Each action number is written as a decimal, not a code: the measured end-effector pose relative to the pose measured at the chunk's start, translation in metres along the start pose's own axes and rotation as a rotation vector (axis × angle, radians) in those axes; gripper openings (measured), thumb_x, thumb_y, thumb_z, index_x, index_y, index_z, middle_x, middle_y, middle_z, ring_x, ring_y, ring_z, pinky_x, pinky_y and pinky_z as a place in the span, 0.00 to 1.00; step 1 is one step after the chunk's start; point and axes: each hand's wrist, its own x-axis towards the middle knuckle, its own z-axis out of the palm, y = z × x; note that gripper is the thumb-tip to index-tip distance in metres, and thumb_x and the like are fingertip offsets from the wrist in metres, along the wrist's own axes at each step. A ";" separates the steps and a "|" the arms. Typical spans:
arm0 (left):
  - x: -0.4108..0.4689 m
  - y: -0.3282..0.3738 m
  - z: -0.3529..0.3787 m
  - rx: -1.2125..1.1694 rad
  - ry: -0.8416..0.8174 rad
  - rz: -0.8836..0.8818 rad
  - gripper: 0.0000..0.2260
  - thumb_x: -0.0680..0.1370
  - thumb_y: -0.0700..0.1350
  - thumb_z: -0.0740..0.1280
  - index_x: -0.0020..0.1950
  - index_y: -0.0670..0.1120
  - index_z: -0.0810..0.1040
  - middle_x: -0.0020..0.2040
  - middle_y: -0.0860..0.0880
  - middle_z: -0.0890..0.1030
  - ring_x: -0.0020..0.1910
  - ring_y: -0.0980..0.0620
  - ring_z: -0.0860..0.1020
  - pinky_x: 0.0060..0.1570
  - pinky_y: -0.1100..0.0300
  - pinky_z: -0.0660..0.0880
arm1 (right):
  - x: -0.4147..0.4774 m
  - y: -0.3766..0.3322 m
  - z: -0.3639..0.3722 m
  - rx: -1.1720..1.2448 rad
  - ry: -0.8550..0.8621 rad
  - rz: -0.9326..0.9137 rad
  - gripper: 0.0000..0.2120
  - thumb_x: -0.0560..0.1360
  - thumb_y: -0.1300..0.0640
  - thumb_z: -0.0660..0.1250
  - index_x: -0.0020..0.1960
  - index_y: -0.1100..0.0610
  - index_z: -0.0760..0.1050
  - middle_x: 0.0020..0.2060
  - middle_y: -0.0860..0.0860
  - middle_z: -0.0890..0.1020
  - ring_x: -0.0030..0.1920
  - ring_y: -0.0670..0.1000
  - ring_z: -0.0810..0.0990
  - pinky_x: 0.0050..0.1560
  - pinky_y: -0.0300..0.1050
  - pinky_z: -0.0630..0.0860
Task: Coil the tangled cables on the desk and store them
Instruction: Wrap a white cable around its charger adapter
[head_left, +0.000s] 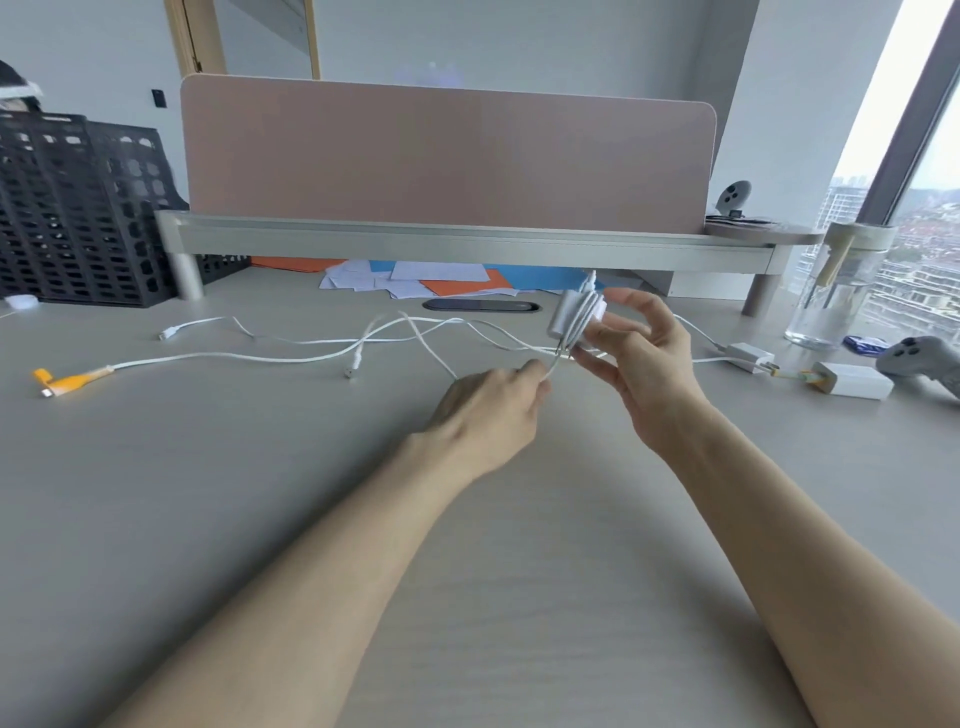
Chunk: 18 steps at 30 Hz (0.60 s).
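Two hands, close together at centre, 1 o'clock. Right hand (644, 364) grips one silver adapter (558, 322) with white cable turns wrapped round it, raised off the desk (260, 493). Left hand (488, 410) pinches the white cable (291, 358) just below the adapter, at its 7 o'clock.

The rest of the cable lies loose and crossed on the desk from 9 to 3 o'clock. Strand count unclear. Two bare plug ends show, (167, 333) and (351, 370), plus one orange multi-tip end (67, 382) at 9 o'clock.

Two white chargers at 3 o'clock: (748, 356) and (852, 381). One grey game controller (919, 358) just beyond them, one blue wrapper (865, 342) with print too blurred to read, and one glass jar (836, 291) at 2 o'clock.

Bounds: shelf riser (467, 241) with pink divider panel (447, 161) at 12 o'clock, loose papers (436, 278) under it, and one black oval grommet (480, 305) in front. Black crates (78, 208) stand at 10 o'clock. Both forearms enter from 6 o'clock.
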 end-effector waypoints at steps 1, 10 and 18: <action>-0.001 0.005 -0.003 0.039 0.049 0.060 0.07 0.82 0.44 0.55 0.55 0.44 0.71 0.47 0.40 0.81 0.43 0.34 0.77 0.38 0.51 0.71 | 0.001 0.001 -0.002 -0.026 0.024 -0.006 0.16 0.75 0.71 0.67 0.58 0.56 0.77 0.45 0.54 0.83 0.39 0.48 0.83 0.50 0.46 0.83; 0.005 -0.002 -0.025 0.089 0.391 0.282 0.11 0.75 0.47 0.69 0.36 0.42 0.76 0.34 0.46 0.75 0.34 0.43 0.74 0.33 0.60 0.60 | 0.008 0.015 -0.010 -0.653 -0.144 -0.178 0.22 0.71 0.73 0.64 0.53 0.49 0.81 0.41 0.50 0.81 0.40 0.52 0.82 0.49 0.56 0.82; 0.008 -0.024 -0.035 0.050 0.376 0.274 0.03 0.77 0.38 0.66 0.43 0.43 0.76 0.41 0.49 0.77 0.43 0.47 0.74 0.37 0.48 0.73 | 0.004 0.011 -0.002 -0.776 -0.451 -0.332 0.24 0.68 0.77 0.64 0.54 0.53 0.83 0.49 0.50 0.86 0.48 0.55 0.82 0.54 0.49 0.79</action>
